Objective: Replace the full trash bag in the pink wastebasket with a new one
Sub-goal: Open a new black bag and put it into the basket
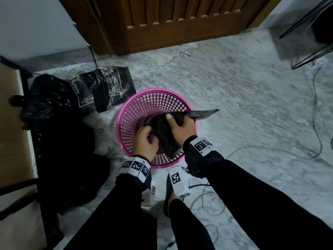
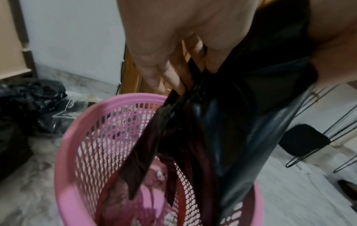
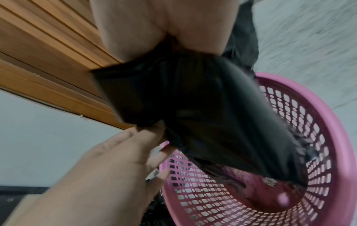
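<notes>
A pink perforated wastebasket (image 1: 144, 100) stands on the marble floor in front of me. Over its mouth I hold a thin new black trash bag (image 1: 162, 130), whose lower end hangs down inside the basket. My left hand (image 1: 145, 141) pinches the bag's near left edge. My right hand (image 1: 182, 126) grips the bag's upper part, thumb on top, and a corner sticks out to the right past the rim. The left wrist view shows the fingers (image 2: 173, 79) pinching a bag strip (image 2: 146, 149) above the basket (image 2: 65, 152). In the right wrist view the bag (image 3: 203, 107) drapes into the basket (image 3: 318, 122).
A full, crumpled black trash bag (image 1: 45, 98) lies on the floor to the left, beside printed black packages (image 1: 108, 85). More dark bags lie at the near left. A wooden door (image 1: 171, 20) stands behind. Cables (image 1: 315, 105) trail on the right, near black wire legs (image 1: 310, 56).
</notes>
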Demonstrator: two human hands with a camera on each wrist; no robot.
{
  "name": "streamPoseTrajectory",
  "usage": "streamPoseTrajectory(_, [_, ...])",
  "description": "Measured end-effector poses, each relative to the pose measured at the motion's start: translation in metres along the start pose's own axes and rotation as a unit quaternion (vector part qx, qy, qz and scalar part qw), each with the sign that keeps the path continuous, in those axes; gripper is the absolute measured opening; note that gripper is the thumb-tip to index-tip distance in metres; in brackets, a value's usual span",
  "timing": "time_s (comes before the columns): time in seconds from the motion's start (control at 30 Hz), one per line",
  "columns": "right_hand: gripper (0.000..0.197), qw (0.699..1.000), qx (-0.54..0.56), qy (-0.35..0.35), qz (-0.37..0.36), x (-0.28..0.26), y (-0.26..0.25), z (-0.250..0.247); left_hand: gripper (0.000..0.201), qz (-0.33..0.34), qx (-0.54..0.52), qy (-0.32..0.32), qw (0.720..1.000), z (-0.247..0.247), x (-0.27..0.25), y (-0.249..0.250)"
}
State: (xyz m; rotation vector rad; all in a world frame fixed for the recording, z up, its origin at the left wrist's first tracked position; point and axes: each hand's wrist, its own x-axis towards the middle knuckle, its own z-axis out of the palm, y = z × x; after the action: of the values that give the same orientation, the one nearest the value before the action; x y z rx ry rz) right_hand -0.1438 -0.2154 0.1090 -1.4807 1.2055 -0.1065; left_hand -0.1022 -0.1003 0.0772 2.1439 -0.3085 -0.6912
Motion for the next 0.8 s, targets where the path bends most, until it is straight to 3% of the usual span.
streamPoseTrajectory(0.1, [0.037,1.0,0.011,-0.013,0.004,-0.006,0.006,-0.007,0.013,-0.021,0.024,0.013,0.999,-0.011,0.001,0.006])
streamPoseTrajectory(0.17, [0.029,0.999,0.007,-0.048,0.001,-0.013,0.016,-0.01,0.014,-0.02,0.043,0.021,0.999,-0.016,0.004,0.007])
streamPoseTrajectory(0.27, [0.04,0.99,-0.098,-0.1,-0.009,-0.021,0.033,-0.011,0.016,-0.026,0.032,0.028,0.999,-0.02,0.009,0.011])
streamPoseTrajectory(0.33, [0.034,0.984,-0.151,-0.096,-0.023,-0.021,0.039,-0.011,0.015,-0.011,0.013,0.034,0.999,-0.02,0.012,0.012])
streamPoseTrajectory(0.4, [0.028,0.988,-0.132,-0.073,-0.021,-0.019,0.038,-0.009,0.013,0.003,-0.018,0.026,0.999,-0.021,0.012,0.011])
streamPoseTrajectory(0.57, [0.035,0.998,-0.054,0.004,-0.013,-0.015,0.022,-0.009,0.048,-0.019,-0.05,-0.078,0.996,-0.023,-0.006,-0.007])
streamPoseTrajectory(0.7, [0.059,0.994,0.019,0.069,-0.084,-0.02,0.013,-0.012,0.081,-0.036,-0.055,-0.186,0.98,-0.017,-0.022,-0.012])
streamPoseTrajectory(0.8, [0.063,0.984,0.022,0.074,-0.163,-0.023,0.012,-0.018,0.076,-0.035,-0.071,-0.195,0.978,-0.004,-0.025,-0.006])
